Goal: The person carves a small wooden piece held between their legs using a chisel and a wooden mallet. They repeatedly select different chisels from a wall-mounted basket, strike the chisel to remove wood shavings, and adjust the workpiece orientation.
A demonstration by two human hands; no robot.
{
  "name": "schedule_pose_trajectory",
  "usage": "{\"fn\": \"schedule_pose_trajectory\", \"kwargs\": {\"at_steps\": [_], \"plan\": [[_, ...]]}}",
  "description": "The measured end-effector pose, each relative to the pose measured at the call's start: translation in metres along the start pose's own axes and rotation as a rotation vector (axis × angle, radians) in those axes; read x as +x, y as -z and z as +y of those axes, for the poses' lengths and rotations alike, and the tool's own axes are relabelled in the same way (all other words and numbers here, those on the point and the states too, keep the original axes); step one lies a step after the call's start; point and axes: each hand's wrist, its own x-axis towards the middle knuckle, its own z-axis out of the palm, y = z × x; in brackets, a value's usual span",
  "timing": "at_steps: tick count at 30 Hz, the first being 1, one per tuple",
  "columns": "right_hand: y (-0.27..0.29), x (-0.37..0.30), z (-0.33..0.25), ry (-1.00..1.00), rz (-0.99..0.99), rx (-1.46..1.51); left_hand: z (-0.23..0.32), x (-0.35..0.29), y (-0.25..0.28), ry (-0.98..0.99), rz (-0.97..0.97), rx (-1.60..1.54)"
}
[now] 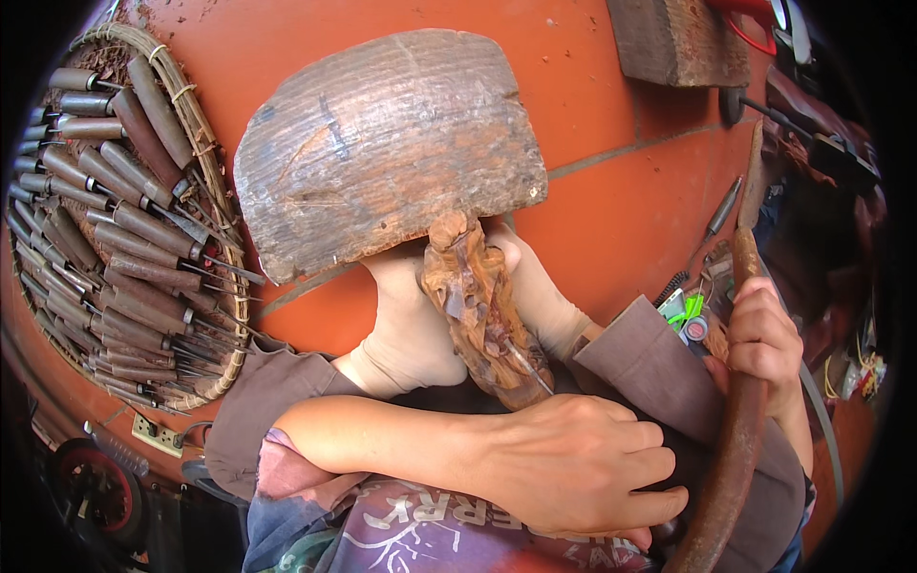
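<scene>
A brown wooden carving (482,320) of a small figure leans against a thick wooden block (392,143), its rounded top touching the block's near edge. My two feet in beige socks (420,334) clamp it from both sides. My left hand (592,468) is closed around a carving chisel. The chisel's thin metal blade (532,374) meets the carving's lower end; its handle is mostly hidden by my fingers. At the right, my right hand (764,334) grips a long, curved wooden stick (731,468), which passes close by my left fist.
A round woven basket (181,91) at the left holds many wooden-handled chisels (143,229). Another wooden block (678,43) lies at the far right. A pen-like corded tool (723,207) and small green items (686,310) lie near my right hand. A power socket (156,435) is at lower left.
</scene>
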Motion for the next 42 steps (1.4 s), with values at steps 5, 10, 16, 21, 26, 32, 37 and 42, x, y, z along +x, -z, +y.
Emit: {"fn": "schedule_pose_trajectory", "kwargs": {"at_steps": [5,10,16,21,26,32,37,42], "plan": [[-0.001,0.005,0.003,0.023,-0.025,0.015,0.001,-0.001,0.007,-0.020,-0.037,0.068],[0.000,0.003,-0.001,0.008,-0.049,-0.004,-0.004,-0.009,0.000,-0.020,0.022,-0.008],[0.000,0.002,-0.002,0.009,-0.066,-0.020,-0.005,-0.009,0.006,-0.033,0.054,0.020],[-0.003,0.002,-0.003,-0.001,-0.048,-0.011,-0.005,-0.009,0.009,-0.033,0.064,0.057],[-0.002,0.001,-0.004,-0.018,-0.060,-0.013,-0.007,-0.009,0.007,-0.040,0.125,0.028],[-0.002,0.004,-0.005,-0.016,-0.064,-0.015,-0.007,-0.008,0.009,-0.027,0.173,0.001],[-0.001,0.003,-0.004,-0.029,-0.068,-0.028,-0.005,-0.004,0.011,-0.003,0.240,-0.039],[-0.003,0.000,-0.003,-0.015,-0.011,-0.063,-0.005,-0.002,0.010,-0.001,0.277,-0.041]]}}
